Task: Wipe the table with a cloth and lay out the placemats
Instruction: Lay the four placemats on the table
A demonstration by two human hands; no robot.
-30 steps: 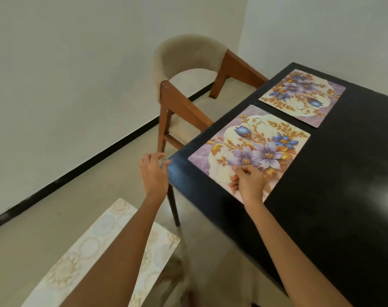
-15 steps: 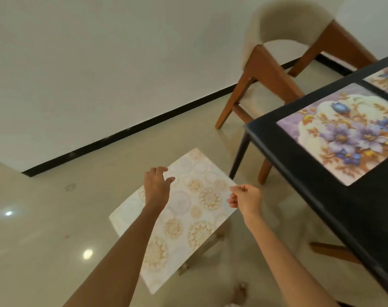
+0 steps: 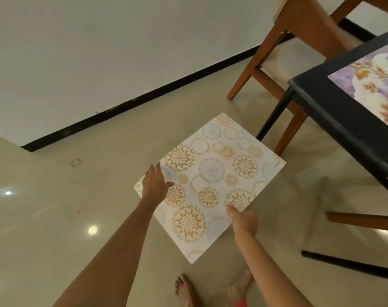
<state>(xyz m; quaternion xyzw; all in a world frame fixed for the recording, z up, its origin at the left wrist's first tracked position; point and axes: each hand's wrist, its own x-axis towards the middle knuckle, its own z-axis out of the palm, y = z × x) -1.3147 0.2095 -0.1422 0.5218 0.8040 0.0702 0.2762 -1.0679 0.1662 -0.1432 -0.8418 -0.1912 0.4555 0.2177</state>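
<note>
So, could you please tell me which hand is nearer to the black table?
The right. The right hand grips the near-right edge of the circle-patterned placemat, on the side facing the black table. The left hand rests on the placemat's far-left edge, farther away.

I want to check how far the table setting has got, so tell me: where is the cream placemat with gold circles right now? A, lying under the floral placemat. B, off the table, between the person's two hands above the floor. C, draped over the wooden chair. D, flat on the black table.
B: the cream placemat sits off the black table, with the left hand on its far edge and the right hand pinching its near edge.
</note>
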